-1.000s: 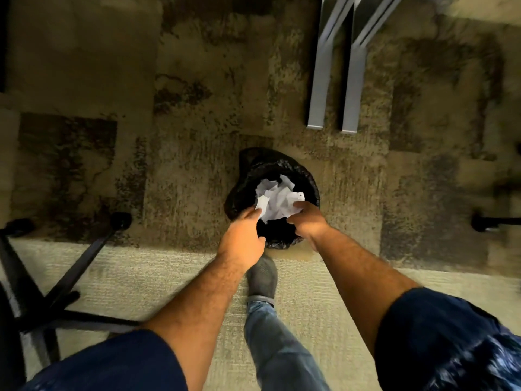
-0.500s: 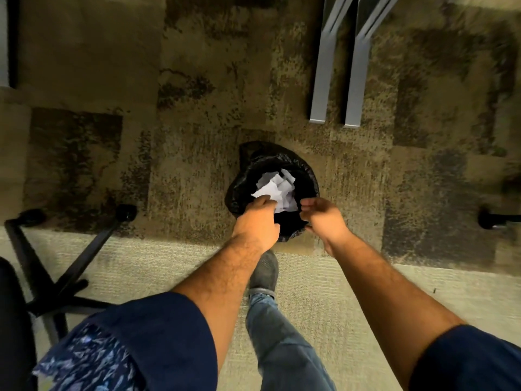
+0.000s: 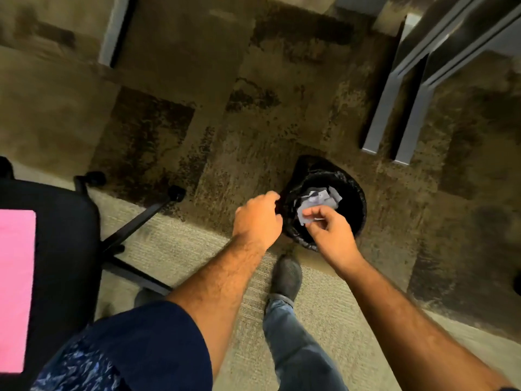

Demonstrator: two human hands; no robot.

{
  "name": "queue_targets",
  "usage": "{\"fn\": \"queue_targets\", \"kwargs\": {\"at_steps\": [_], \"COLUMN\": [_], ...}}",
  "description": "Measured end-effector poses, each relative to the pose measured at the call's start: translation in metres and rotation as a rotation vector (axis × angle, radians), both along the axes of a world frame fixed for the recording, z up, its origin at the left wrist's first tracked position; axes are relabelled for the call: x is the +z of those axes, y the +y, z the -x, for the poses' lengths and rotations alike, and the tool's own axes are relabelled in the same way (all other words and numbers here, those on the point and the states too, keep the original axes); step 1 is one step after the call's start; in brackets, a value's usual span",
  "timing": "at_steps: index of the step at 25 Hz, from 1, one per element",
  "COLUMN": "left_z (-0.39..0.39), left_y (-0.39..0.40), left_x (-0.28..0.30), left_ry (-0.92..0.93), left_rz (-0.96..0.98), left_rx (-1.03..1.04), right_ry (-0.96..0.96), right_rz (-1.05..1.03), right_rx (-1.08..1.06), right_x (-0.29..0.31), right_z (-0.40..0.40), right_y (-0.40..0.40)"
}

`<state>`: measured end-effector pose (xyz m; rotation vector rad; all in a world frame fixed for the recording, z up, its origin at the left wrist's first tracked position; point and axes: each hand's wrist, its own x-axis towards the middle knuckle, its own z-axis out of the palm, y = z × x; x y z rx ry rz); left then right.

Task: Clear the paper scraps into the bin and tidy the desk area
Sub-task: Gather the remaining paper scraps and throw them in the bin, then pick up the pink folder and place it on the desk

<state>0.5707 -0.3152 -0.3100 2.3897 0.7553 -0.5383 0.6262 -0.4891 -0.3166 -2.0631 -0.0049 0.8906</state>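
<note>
Right of centre, the right hand (image 3: pixel 331 235) pinched a paper scrap (image 3: pixel 306 217) over the bin (image 3: pixel 358 204); the left hand (image 3: pixel 258 221) hung beside it, fingers loosely curled, empty.

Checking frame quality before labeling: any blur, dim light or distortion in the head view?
Head view: dim, warm light; the carpet smears toward the top edge. Paper scraps in the bin look soft with a bluish tint. Wide-angle bend splays the desk legs; the pink sheet is washed flat. Right hand fairly sharp.

Right hand (image 3: pixel 329 232) over bin (image 3: pixel 355 198), perhaps pinching paper scrap (image 3: pixel 306 217).
</note>
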Motion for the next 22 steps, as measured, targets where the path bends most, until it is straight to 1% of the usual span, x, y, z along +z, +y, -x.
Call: {"fn": "queue_targets", "kwargs": {"at_steps": [4,8,11,14,17,19,22], "left_z": [0.039,0.100,0.147,0.213,0.282,0.323,0.382], "left_y": [0.048,0.120,0.173,0.223,0.275,0.304,0.337], "left_x": [0.022,0.042,0.055,0.074,0.089,0.098,0.108], "left_ry": [-0.029,-0.035,-0.074,-0.154,-0.242,-0.263,-0.260], "left_rz": [0.001,0.031,0.057,0.043,0.000,-0.034,-0.095], "left_rx": [0.198,0.376,0.506,0.675,0.812,0.886,0.978], "right_ry": [-0.064,-0.149,-0.203,-0.276,-0.331,-0.360,-0.441], "right_rz": [-0.048,-0.076,-0.090,-0.100,-0.152,-0.146,-0.077], "right_rx": [0.186,0.384,0.472,0.616,0.769,0.858,0.979], "right_x": [0.021,0.044,0.060,0.079,0.098,0.105,0.112], "right_z": [0.029,0.075,0.110,0.158,0.209,0.238,0.283], "right_y": [0.055,0.143,0.204,0.261,0.322,0.356,0.397]}}
